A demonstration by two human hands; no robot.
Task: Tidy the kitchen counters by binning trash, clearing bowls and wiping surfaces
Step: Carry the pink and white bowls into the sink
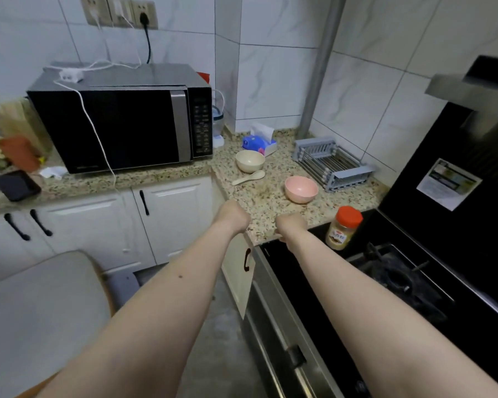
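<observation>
Beyond both hands — pink bowl

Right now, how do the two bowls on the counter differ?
The cream bowl sits farther back, beside the tissue box, with a spoon just in front; the pink bowl sits nearer the hands, next to the drying rack. They differ in colour. Both stand upright, look empty and seem similar in size.
</observation>
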